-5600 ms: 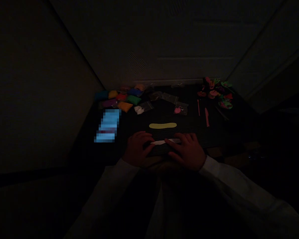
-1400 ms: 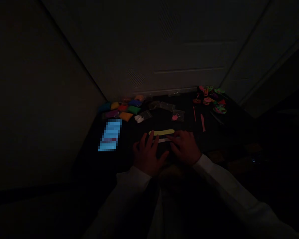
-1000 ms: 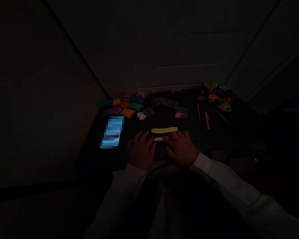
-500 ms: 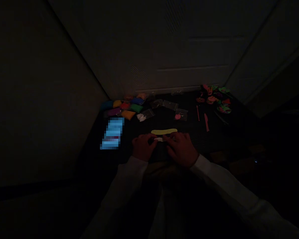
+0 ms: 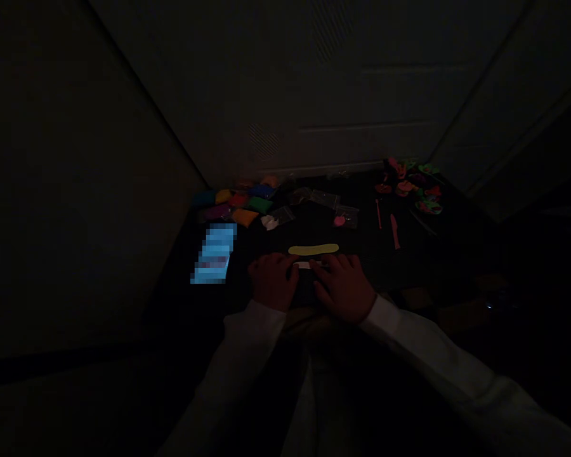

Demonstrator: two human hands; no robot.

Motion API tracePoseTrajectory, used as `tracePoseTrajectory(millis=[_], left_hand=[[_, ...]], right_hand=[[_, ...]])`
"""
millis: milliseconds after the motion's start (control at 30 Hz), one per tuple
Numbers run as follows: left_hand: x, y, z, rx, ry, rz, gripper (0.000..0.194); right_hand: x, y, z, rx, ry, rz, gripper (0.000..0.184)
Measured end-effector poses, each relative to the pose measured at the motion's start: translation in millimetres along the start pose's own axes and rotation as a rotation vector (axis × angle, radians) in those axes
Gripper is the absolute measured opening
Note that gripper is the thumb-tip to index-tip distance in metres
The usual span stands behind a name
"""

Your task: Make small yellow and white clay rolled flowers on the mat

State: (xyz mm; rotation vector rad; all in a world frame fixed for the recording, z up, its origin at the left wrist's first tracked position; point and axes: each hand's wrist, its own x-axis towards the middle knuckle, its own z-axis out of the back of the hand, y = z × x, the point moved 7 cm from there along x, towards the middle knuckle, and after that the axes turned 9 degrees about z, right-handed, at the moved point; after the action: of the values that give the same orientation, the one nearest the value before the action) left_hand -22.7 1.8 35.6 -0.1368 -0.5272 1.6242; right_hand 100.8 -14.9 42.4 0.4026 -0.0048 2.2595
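Left hand [image 5: 275, 280], right hand [image 5: 345, 287]: fingers bent at opposite ends of white strip [image 5: 303, 265], too dark to tell if pinching | likely to steady it flat | white strip: on tabletop [image 5: 361, 244], between hands, just nearside of yellow strip [image 5: 313, 249]

The left hand [image 5: 274, 282] and right hand [image 5: 346, 289] sit close together, palms down, fingers [image 5: 320, 273] bent.

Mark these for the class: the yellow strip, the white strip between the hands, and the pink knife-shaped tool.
Yellow strip [image 5: 313, 249]: head view, middle of its upper face.
White strip [image 5: 303, 265]: head view, on its uncovered stretch.
Pink knife-shaped tool [image 5: 394, 231]: head view, about midway along its length.
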Motion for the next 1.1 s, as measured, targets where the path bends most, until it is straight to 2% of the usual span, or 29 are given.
tracePoseTrajectory(millis=[100,233,367,700,1100], left_hand=[[-13,-13,6.2,0.129,-0.055,-0.076,0.028],[-22,-25,4.4,0.221,-0.018,-0.113,0.031],[-24,-28,2.4,0.245,-0.004,-0.123,0.033],[-27,-24,1.1,0.290,-0.011,-0.128,0.043],[-27,-20,0.2,0.320,-0.006,-0.105,0.048]], right_hand=[[-2,-4,1,0.046,-0.031,-0.002,0.047],[-7,-20,3,0.134,-0.146,-0.084,0.051],[-12,-32,5,0.199,-0.262,-0.147,0.049],[-13,-36,8,0.262,-0.325,-0.170,0.050],[-14,-38,11,0.306,-0.337,-0.192,0.048]])
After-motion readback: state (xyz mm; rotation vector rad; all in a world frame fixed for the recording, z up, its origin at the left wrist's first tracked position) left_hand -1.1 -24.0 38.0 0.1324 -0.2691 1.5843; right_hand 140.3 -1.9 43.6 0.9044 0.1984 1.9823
